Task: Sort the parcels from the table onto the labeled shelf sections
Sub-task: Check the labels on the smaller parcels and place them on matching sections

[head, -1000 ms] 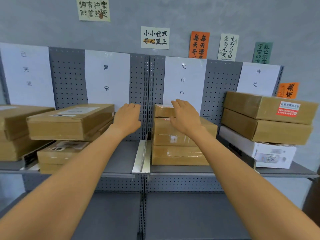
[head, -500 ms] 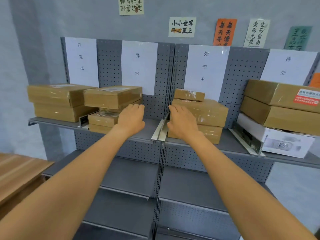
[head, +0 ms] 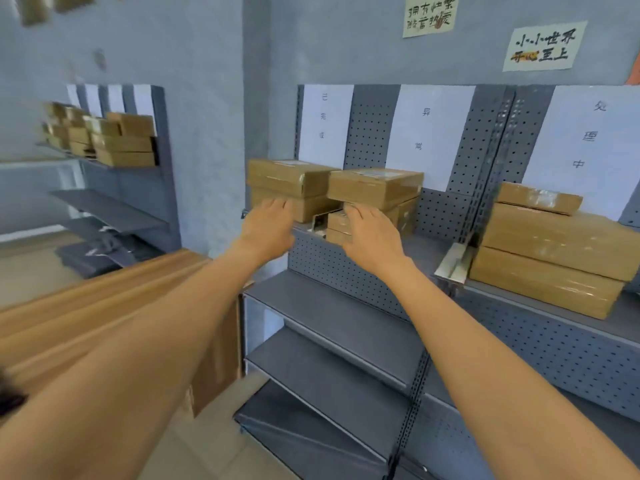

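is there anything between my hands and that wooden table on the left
Nothing visible blocks the way. Both the left hand and the right hand are empty, extended in front of the top shelf's cardboard parcels. The wooden table lies lower left, under the left forearm; no parcels on it are in view.

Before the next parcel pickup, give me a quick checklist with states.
1. Left hand free: ok, fingers straight, holding nothing.
2. Right hand free: ok, holding nothing.
3. Wooden table within view: ok, at left.
4. Parcel waiting on the table: cannot tell, the visible part shows none.
5. Shelf stacks settled: ok, the three-parcel stack sits flat.
6. Section labels readable: ok, the middle label shows.
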